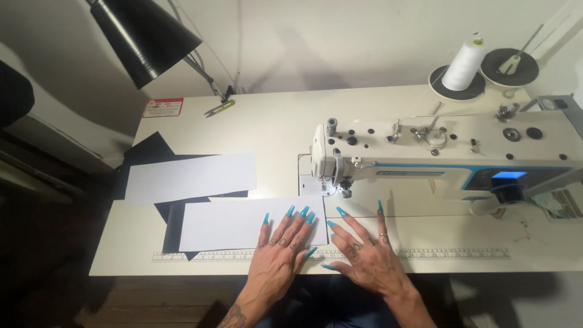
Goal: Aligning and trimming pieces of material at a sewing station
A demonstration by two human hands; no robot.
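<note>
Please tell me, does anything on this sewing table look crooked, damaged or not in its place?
Nothing looks damaged or spilled. Only the far white sheet lies slightly askew over the dark sheets. The left hand rests flat on the near white sheet; the right hand lies flat on the table.

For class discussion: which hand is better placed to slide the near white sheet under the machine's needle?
Probably the left hand: it rests flat on the near white sheet. The right hand lies on the bare table beside it.
</note>
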